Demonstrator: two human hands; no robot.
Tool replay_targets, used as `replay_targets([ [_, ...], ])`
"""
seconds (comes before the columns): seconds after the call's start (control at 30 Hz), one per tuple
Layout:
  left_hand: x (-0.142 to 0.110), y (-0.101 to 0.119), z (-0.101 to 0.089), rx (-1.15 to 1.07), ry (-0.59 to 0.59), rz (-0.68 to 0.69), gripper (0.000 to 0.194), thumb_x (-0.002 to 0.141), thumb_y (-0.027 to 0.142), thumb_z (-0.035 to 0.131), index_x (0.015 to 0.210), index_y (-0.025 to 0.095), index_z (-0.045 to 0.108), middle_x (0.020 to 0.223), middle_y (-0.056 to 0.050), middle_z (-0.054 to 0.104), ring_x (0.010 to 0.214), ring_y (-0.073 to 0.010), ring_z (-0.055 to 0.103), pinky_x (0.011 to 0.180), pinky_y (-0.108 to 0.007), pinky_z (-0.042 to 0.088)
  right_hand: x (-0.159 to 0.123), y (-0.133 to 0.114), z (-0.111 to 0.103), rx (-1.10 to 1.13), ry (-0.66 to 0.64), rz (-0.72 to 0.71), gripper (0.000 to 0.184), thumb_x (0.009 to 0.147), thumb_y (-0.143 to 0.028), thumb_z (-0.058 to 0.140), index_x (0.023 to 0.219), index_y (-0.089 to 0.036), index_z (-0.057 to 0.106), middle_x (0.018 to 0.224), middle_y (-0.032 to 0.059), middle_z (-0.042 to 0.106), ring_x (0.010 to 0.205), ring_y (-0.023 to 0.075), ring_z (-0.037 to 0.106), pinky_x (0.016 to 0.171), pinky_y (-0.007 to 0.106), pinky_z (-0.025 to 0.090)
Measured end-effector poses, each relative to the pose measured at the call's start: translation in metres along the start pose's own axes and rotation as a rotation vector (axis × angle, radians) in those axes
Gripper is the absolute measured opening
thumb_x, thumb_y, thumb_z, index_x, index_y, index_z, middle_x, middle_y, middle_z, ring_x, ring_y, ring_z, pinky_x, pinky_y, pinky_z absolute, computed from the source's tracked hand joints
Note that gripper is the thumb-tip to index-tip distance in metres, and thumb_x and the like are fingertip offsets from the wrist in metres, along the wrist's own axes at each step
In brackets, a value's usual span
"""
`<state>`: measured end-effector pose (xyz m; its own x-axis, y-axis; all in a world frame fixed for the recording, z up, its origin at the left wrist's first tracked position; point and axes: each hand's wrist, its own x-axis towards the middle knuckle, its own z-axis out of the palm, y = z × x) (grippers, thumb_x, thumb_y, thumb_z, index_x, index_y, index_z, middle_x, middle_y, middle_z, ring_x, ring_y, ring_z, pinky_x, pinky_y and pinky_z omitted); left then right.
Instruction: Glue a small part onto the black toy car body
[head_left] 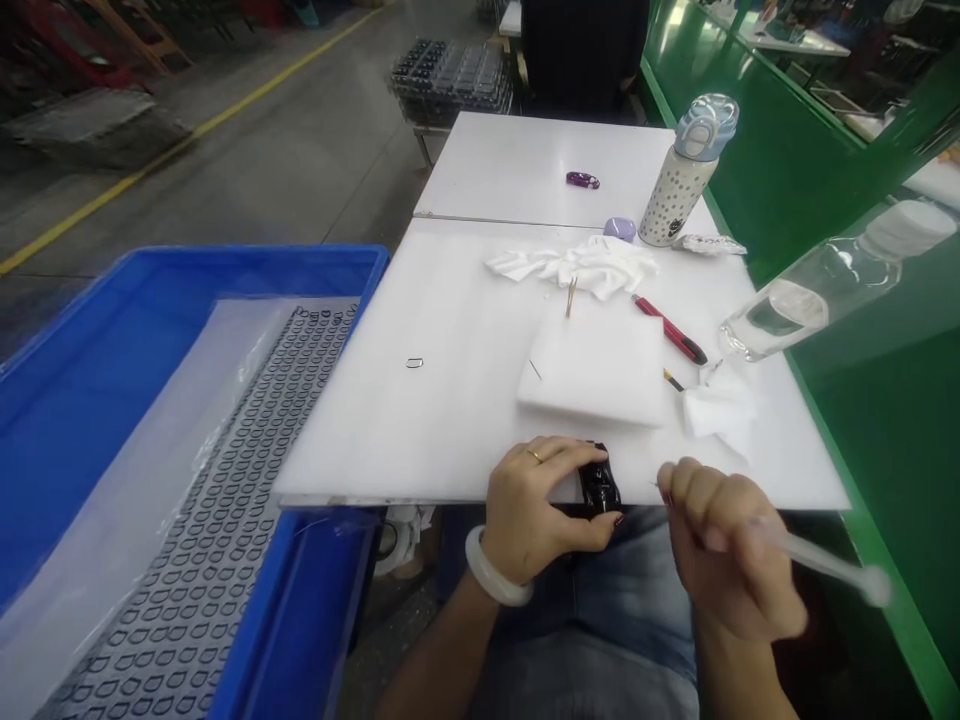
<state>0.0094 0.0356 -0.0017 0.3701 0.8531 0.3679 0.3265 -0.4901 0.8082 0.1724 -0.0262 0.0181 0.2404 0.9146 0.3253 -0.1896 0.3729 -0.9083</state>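
My left hand [536,505] is closed around a small glossy black part [600,485] at the near edge of the white table [450,400]. A ring and a pale bangle show on that hand and wrist. My right hand [724,550] is closed on a thin translucent tool [817,560], blurred by motion, with its tip pointing toward the black part. A white foam pad [596,375] lies just beyond both hands. One small black ring-shaped piece [415,363] lies alone on the table to the left.
A blue bin [112,330] at left holds a plastic-covered sheet of several small black rings [225,520]. On the table are white cloths [585,265], a red utility knife [670,328], a dotted bottle [686,175], a clear bottle [825,285] and a purple object [582,180]. A green partition [862,420] borders the right.
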Motion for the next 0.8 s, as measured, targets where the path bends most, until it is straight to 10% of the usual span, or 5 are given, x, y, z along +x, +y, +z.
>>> replay_targets([
  [0.47, 0.000, -0.001, 0.000, -0.010, 0.011, 0.019, 0.045, 0.057, 0.031, 0.086, 0.101, 0.025, 0.075, 0.099, 0.000, 0.075, 0.088, -0.0241, 0.071, 0.079, -0.042, 0.056, 0.040, -0.008, 0.010, 0.355, -0.268, 0.206, 0.069, 0.076, -0.087, 0.041, 0.051, -0.024, 0.031, 0.043, -0.0046, 0.015, 0.043, 0.0150, 0.022, 0.048, 0.035, 0.032],
  [0.8, 0.000, 0.000, 0.000, 0.017, 0.005, 0.012, 0.043, 0.059, 0.036, 0.086, 0.100, 0.026, 0.075, 0.099, 0.000, 0.075, 0.088, -0.0243, 0.071, 0.078, -0.041, 0.057, 0.041, -0.003, 0.015, 0.371, -0.296, 0.205, 0.071, 0.073, -0.092, 0.026, 0.052, -0.024, 0.029, 0.044, -0.0055, 0.011, 0.042, 0.0120, 0.017, 0.045, 0.032, 0.026],
])
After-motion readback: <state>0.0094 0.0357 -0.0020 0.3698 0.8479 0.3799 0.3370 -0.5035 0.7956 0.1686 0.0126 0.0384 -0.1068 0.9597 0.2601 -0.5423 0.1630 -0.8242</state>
